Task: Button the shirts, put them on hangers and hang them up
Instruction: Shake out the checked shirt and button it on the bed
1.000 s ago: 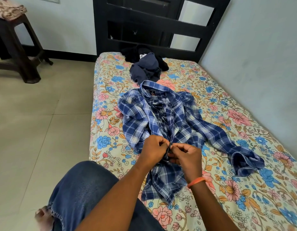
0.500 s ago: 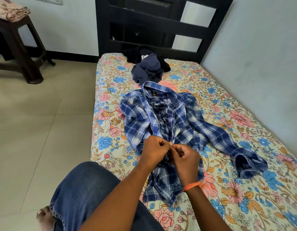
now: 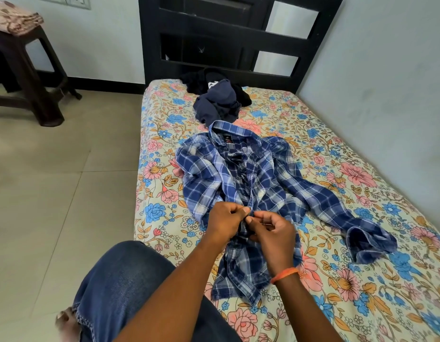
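A bed (image 3: 275, 112) with a floral sheet of pink, blue and orange blooms fills most of the view, its dark headboard (image 3: 228, 33) at the far end. Spread along the middle of the sheet lies the blue and white checked shirt (image 3: 238, 174), collar toward the headboard and hem toward the person, rumpled and creased, the front partly gaping near the collar; one sleeve trails off toward the wall side and ends in a folded cuff, the other is bunched against the body of the shirt. Beyond the collar sits a heap of dark clothes (image 3: 219, 99), navy over black. On the tiled floor stands a dark stool (image 3: 28, 77). Over the shirt's front edge, the left hand (image 3: 225, 222) and right hand (image 3: 273, 233) meet, fingers curled and pinching the fabric between fingertips. An orange band (image 3: 284, 275) circles the right wrist.
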A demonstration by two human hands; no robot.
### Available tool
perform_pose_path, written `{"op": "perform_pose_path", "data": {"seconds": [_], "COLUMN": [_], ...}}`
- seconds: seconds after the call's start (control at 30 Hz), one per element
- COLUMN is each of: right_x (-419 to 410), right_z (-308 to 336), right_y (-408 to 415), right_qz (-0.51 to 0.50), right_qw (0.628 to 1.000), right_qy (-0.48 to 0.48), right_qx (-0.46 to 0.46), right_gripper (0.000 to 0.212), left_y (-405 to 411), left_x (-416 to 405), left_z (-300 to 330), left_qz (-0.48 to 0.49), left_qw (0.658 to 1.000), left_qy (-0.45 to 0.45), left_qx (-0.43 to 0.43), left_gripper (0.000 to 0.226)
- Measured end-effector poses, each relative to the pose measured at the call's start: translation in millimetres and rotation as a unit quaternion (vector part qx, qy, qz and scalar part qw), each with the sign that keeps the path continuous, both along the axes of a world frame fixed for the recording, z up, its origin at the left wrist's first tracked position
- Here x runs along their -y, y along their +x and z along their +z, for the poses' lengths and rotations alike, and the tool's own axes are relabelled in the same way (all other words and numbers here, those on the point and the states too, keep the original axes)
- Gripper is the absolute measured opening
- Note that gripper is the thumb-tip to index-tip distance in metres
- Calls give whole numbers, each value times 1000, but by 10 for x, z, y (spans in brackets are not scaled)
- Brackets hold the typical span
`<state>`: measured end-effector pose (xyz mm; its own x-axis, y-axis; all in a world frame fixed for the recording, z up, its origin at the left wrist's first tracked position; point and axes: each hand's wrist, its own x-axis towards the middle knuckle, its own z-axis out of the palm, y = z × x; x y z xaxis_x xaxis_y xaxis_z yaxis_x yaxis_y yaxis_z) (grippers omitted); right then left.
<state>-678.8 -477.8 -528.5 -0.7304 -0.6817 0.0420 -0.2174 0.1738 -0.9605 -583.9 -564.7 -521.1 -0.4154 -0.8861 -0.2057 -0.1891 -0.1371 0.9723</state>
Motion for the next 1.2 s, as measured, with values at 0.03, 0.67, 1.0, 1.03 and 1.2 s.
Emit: {"op": "perform_pose_path", "data": {"seconds": [0.03, 0.67, 1.0, 1.03, 1.2], "right_x": [-1, 4, -25, -27, -17], "right_z": [5, 149, 95, 87, 57], "right_y": [0, -90, 66, 73, 51], "right_qz": [2, 32, -7, -10, -39], "right_qw": [1000, 996, 997, 997, 998], "right_qy": [-2, 0, -13, -9, 9], "right_qx": [8, 88, 72, 73, 48], "right_gripper": [18, 22, 8, 7, 12], "left_y": [3, -12, -34, -35, -18], "left_x": [1, -12, -16, -17, -49], "left_z": [8, 76, 19, 12, 15], "left_qz": [-6, -34, -34, -43, -81], "left_qw": [1000, 992, 997, 997, 994], "left_qy": [-15, 110, 51, 47, 43], "left_qx": [10, -54, -54, -52, -60], "left_gripper": [15, 24, 9, 9, 9]}}
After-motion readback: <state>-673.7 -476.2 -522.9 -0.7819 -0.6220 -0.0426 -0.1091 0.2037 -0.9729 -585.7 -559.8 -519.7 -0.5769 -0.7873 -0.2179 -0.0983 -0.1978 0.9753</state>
